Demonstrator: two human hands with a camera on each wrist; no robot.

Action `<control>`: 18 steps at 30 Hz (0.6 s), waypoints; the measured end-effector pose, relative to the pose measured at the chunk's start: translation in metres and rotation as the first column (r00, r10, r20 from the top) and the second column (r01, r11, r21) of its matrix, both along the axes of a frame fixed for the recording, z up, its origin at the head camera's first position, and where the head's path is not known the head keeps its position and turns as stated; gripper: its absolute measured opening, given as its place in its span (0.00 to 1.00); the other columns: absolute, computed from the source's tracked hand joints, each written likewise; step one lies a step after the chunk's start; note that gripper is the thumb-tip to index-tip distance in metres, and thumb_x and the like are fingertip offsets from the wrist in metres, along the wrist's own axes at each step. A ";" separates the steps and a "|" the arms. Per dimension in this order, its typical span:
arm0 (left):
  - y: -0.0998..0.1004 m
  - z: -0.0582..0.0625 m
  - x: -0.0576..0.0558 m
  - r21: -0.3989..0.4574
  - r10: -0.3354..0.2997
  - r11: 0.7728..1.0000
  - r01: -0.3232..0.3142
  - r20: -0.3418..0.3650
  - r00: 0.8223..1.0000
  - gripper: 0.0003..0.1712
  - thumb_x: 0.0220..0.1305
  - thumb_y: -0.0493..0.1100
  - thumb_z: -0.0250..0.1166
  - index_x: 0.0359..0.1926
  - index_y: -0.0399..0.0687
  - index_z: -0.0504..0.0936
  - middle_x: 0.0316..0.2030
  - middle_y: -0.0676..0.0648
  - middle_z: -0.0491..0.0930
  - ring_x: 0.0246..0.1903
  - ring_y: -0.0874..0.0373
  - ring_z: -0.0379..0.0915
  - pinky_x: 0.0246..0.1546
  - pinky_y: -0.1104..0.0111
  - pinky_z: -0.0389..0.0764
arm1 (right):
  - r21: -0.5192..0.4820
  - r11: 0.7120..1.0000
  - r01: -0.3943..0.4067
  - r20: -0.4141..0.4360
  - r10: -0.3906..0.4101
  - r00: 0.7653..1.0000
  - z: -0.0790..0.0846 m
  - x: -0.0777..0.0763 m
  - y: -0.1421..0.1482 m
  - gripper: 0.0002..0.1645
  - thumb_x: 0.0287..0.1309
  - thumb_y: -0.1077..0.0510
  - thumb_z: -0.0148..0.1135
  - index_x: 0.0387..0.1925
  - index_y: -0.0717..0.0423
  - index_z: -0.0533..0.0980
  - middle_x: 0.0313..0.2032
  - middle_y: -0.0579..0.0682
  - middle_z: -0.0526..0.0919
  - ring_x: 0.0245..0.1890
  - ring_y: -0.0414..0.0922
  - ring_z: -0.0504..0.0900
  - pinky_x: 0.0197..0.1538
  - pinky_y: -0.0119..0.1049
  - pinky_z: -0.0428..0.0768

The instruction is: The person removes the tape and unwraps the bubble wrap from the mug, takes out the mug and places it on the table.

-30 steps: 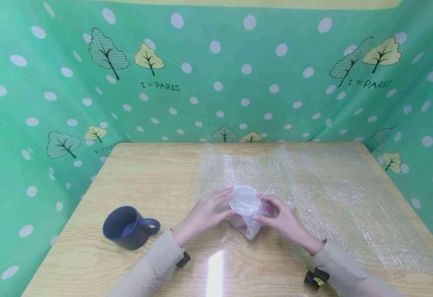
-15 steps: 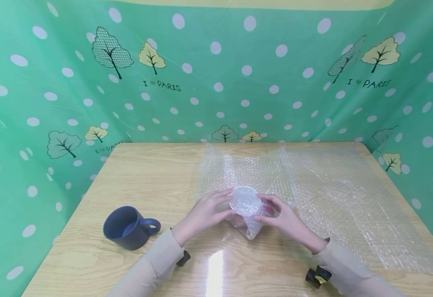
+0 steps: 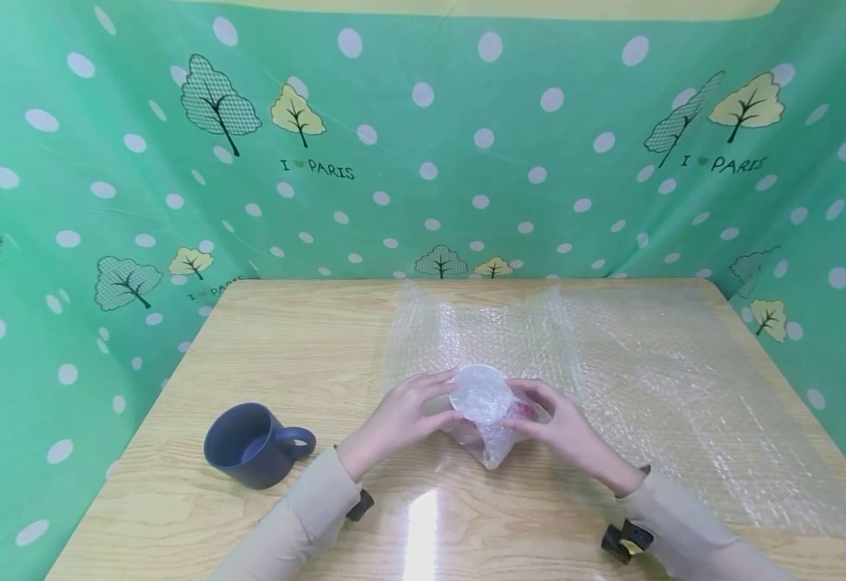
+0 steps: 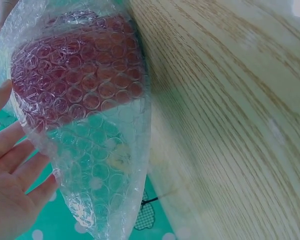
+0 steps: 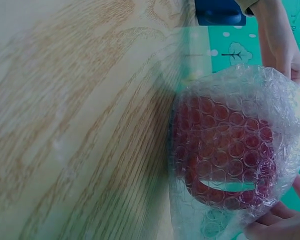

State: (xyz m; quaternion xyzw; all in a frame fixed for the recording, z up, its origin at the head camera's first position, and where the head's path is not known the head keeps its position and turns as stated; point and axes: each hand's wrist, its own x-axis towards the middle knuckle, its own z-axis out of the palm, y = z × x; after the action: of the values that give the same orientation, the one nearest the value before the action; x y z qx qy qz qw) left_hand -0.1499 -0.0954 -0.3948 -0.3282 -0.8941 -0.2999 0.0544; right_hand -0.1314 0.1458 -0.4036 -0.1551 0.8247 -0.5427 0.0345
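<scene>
A red mug (image 5: 225,135) stands on the table inside bubble wrap, its handle showing through the plastic in the right wrist view. From above, the wrapped top (image 3: 479,394) looks white and round, and a loose corner of wrap points toward the person. My left hand (image 3: 410,410) holds the bundle from the left, thumb near and fingers at the far side. On the right side my right hand (image 3: 556,421) holds it likewise, with thumb and fingers on the wrap. In the left wrist view the fingertips (image 4: 27,170) lie against the wrap's edge.
A dark blue mug (image 3: 252,448) stands on the left of the wooden table (image 3: 299,331), handle to the right. One bubble wrap piece (image 3: 495,331) lies behind the wrapped mug. A larger flat sheet (image 3: 691,420) covers the right side. Green patterned cloth (image 3: 466,145) hangs around.
My right hand has shifted very slightly to the right on the wrap. The left hand and the wrapped mug stay about where they were.
</scene>
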 end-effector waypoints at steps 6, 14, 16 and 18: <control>0.000 0.000 0.000 -0.003 -0.001 1.000 0.001 -0.005 1.000 0.25 0.53 0.51 0.62 0.49 0.42 0.76 0.56 0.45 0.68 0.55 0.53 0.65 0.61 0.59 0.58 | -0.030 0.999 -0.011 -0.013 0.010 1.000 0.000 0.000 0.003 0.32 0.44 0.60 0.66 0.53 0.64 0.67 0.52 0.60 0.72 0.55 0.55 0.68 0.60 0.46 0.61; 0.001 -0.001 0.000 0.001 -0.010 1.000 0.010 0.001 1.000 0.25 0.53 0.51 0.62 0.49 0.41 0.76 0.57 0.44 0.68 0.55 0.53 0.65 0.60 0.56 0.60 | -0.030 0.999 -0.017 -0.038 0.016 0.999 0.000 0.000 0.006 0.31 0.45 0.62 0.65 0.53 0.66 0.66 0.51 0.63 0.72 0.54 0.57 0.68 0.59 0.47 0.62; 0.001 -0.001 0.000 0.001 -0.009 1.000 0.009 0.001 1.000 0.25 0.53 0.51 0.62 0.49 0.41 0.76 0.57 0.44 0.68 0.55 0.53 0.65 0.60 0.56 0.60 | -0.032 0.999 -0.021 -0.038 0.019 0.999 0.001 0.001 0.006 0.32 0.45 0.62 0.65 0.53 0.66 0.66 0.51 0.64 0.72 0.54 0.58 0.68 0.58 0.46 0.63; 0.001 0.000 0.000 0.003 -0.007 1.000 0.007 0.003 1.000 0.25 0.53 0.51 0.62 0.49 0.41 0.76 0.56 0.44 0.68 0.55 0.52 0.65 0.60 0.56 0.60 | -0.029 0.999 -0.021 -0.030 0.021 0.999 0.002 0.001 0.007 0.33 0.45 0.61 0.65 0.54 0.66 0.65 0.51 0.65 0.71 0.54 0.58 0.68 0.58 0.46 0.63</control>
State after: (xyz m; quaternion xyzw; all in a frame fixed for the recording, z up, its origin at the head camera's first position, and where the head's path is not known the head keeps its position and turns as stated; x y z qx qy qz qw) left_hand -0.1495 -0.0947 -0.3950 -0.3306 -0.8925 -0.3022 0.0526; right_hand -0.1307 0.1526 -0.4021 -0.1723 0.8155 -0.5519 0.0257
